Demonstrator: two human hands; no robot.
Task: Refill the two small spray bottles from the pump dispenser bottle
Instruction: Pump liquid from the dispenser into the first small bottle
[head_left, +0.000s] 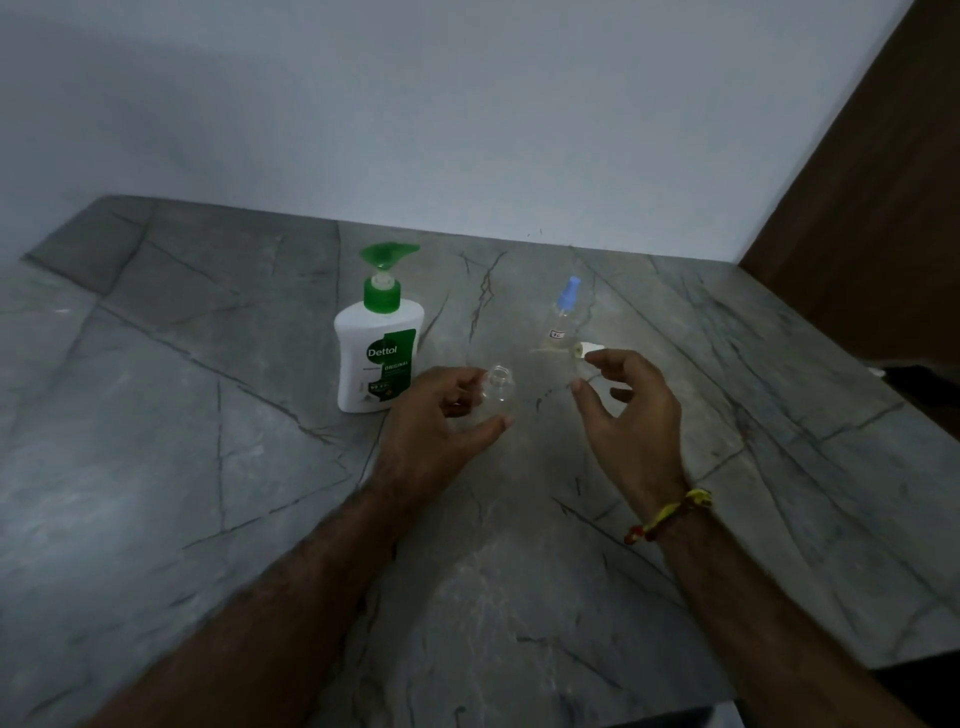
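- Holding an uncapped clear spray bottle (496, 389) upright in the left hand (441, 415), open neck up, long axis near vertical.
- Pinching what looks like its white spray cap (589, 349) in the right hand (631, 415).
- Standing just left of the left hand on the tabletop (156, 415): Dettol pump dispenser bottle (378, 353), spout toward the right.
- Waiting behind the right hand: blue-capped spray bottle (563, 317), closed.

A home, by the look of it: a grey veined stone counter (208, 415) is running up against a plain pale wall (415, 104). A Dettol handwash pump bottle (377, 343) is standing on the counter, well left of a brown wooden panel (883, 208) closing off the counter's right end.
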